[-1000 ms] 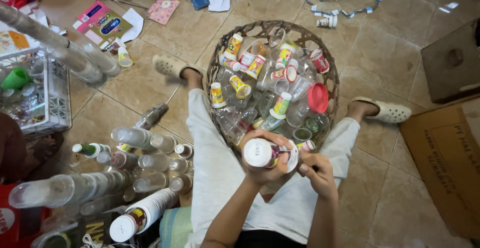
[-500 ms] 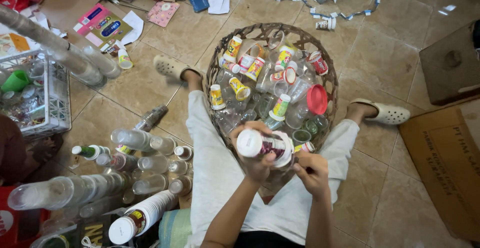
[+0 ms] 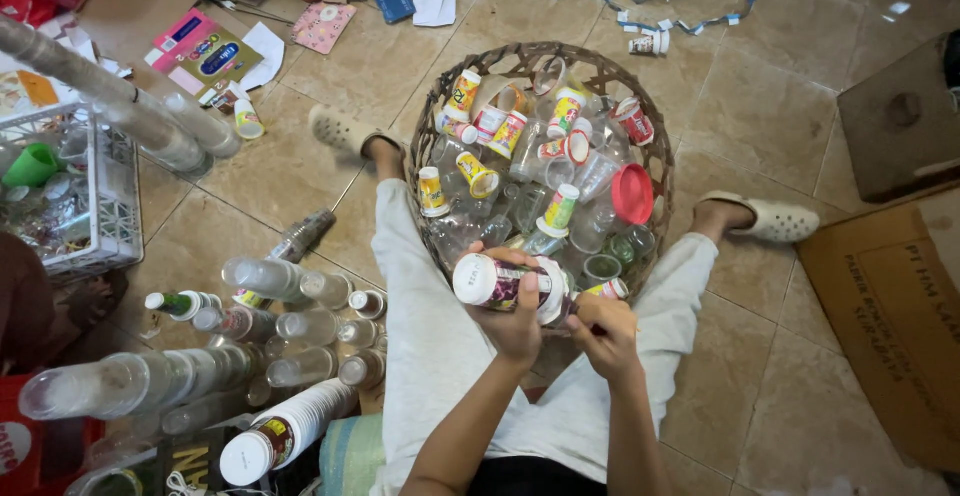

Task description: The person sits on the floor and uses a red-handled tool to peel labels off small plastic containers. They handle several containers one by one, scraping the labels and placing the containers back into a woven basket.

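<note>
Our left hand (image 3: 515,321) is closed around a short stack of white printed plastic cups (image 3: 505,284), near the round woven basket (image 3: 655,161); our right hand (image 3: 600,331) pinches its end. Tugging could spill cups onto the tiled floor (image 3: 760,116).

- Ahead: woven basket (image 3: 655,171) packed w/ cups, no gap.
- Left: stacked cups (image 3: 290,306) crowd floor beside leg.
- Right: bare tiles (image 3: 760,356) open up to cardboard box (image 3: 890,306), prob. passable.
</note>
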